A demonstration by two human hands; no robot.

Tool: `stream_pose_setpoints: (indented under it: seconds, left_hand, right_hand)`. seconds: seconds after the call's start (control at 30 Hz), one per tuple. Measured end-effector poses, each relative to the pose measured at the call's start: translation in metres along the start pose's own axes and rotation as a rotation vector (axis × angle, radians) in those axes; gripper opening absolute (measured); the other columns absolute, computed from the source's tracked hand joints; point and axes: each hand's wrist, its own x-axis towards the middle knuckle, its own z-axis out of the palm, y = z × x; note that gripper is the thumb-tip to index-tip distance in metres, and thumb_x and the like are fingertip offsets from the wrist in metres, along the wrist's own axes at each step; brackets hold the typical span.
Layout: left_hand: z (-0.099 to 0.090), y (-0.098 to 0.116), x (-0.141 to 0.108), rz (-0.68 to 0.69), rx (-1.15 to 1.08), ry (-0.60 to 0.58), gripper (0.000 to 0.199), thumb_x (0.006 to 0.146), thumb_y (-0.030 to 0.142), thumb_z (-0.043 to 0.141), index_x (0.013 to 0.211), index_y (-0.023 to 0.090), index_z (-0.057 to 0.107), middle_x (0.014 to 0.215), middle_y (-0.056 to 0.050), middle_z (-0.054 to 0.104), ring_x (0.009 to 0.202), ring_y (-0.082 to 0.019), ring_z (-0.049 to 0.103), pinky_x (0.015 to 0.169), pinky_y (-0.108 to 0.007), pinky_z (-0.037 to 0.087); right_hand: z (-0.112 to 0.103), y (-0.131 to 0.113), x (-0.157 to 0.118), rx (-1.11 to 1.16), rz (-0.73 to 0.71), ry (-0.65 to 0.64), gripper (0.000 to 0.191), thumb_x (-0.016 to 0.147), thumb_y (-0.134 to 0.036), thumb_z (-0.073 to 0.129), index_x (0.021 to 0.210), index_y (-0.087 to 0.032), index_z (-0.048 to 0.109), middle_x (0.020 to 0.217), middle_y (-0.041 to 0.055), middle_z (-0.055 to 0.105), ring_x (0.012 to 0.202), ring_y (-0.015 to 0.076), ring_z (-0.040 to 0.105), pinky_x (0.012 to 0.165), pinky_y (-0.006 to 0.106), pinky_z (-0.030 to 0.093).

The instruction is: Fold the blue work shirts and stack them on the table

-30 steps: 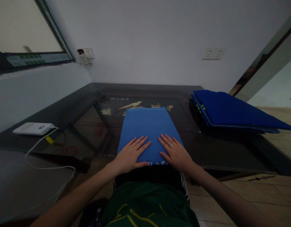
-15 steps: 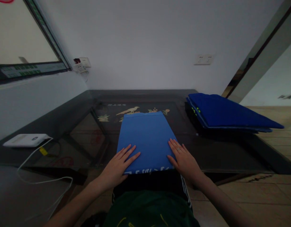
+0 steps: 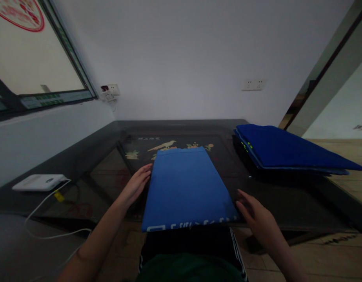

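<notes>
A folded light-blue cloth (image 3: 186, 188) lies flat on the dark glossy table (image 3: 224, 156), its front edge with white lettering reaching the table's front edge. My left hand (image 3: 135, 186) is beside the cloth's left edge, fingers extended and close to it, with nothing seen in the hand. At the front right corner is my right hand (image 3: 254, 211), its fingers loosely curved and apart, near the cloth's right edge. Whether the fingertips touch the cloth is hard to tell.
A stack of darker blue folded cloth (image 3: 289, 150) lies on the table's right side. On the left sits a white device (image 3: 38, 182) with a white cable (image 3: 36, 213) hanging off the front. A wall (image 3: 181, 62) with sockets stands behind.
Both hands have left the top of the cloth: the left moved forward to its left side, the right outward to its right. The cloth now extends a little nearer to me. The view has tilted up slightly.
</notes>
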Motion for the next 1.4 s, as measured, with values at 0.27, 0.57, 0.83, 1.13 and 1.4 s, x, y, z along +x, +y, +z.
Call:
stream_pose_setpoints:
  seconds: [0.27, 0.57, 0.83, 1.13, 1.4]
  left_hand:
    - [-0.012, 0.010, 0.082, -0.409, -0.189, -0.012, 0.015, 0.084, 0.005, 0.052, 0.077, 0.014, 0.063, 0.077, -0.007, 0.068, 0.069, -0.013, 0.065, 0.069, -0.023, 0.053]
    - [0.018, 0.013, 0.118, -0.294, 0.110, -0.103, 0.018, 0.077, 0.015, 0.067, 0.095, 0.016, 0.067, 0.081, -0.007, 0.071, 0.067, -0.017, 0.064, 0.065, -0.028, 0.052]
    - [0.008, 0.010, 0.118, -0.411, 0.114, -0.182, 0.018, 0.079, 0.032, 0.067, 0.088, 0.016, 0.066, 0.075, -0.006, 0.070, 0.066, -0.020, 0.065, 0.064, -0.031, 0.053]
    - [0.039, 0.024, 0.118, -0.227, 0.149, -0.013, 0.004, 0.070, 0.012, 0.067, 0.070, 0.014, 0.064, 0.059, -0.001, 0.065, 0.048, -0.013, 0.056, 0.050, -0.022, 0.046]
    - [0.135, 0.044, 0.173, -0.075, 0.091, -0.137, 0.011, 0.066, 0.016, 0.069, 0.072, 0.012, 0.061, 0.059, 0.000, 0.061, 0.048, -0.010, 0.053, 0.049, -0.021, 0.043]
  right_hand:
    - [-0.015, 0.008, 0.003, 0.574, 0.202, -0.275, 0.068, 0.074, -0.056, 0.065, 0.131, -0.021, 0.049, 0.122, 0.0154, 0.062, 0.100, 0.0261, 0.066, 0.076, 0.038, 0.058]
    - [-0.003, -0.021, 0.033, 0.552, 0.124, -0.512, 0.071, 0.082, -0.050, 0.058, 0.143, -0.023, 0.033, 0.120, 0.0132, 0.063, 0.094, 0.0243, 0.067, 0.073, 0.037, 0.057]
    - [0.012, -0.032, 0.048, 0.376, -0.006, -0.424, 0.055, 0.084, -0.038, 0.053, 0.136, -0.021, 0.049, 0.140, 0.0110, 0.050, 0.120, 0.0269, 0.055, 0.094, 0.043, 0.051]
    - [0.001, -0.020, 0.068, 0.436, 0.016, -0.286, 0.057, 0.081, -0.027, 0.055, 0.137, -0.019, 0.051, 0.139, 0.0093, 0.053, 0.122, 0.0262, 0.054, 0.103, 0.046, 0.043]
    - [-0.100, -0.006, 0.135, 0.502, 0.047, -0.168, 0.058, 0.078, -0.025, 0.059, 0.135, -0.025, 0.054, 0.134, 0.0041, 0.058, 0.105, 0.0253, 0.065, 0.086, 0.042, 0.056]
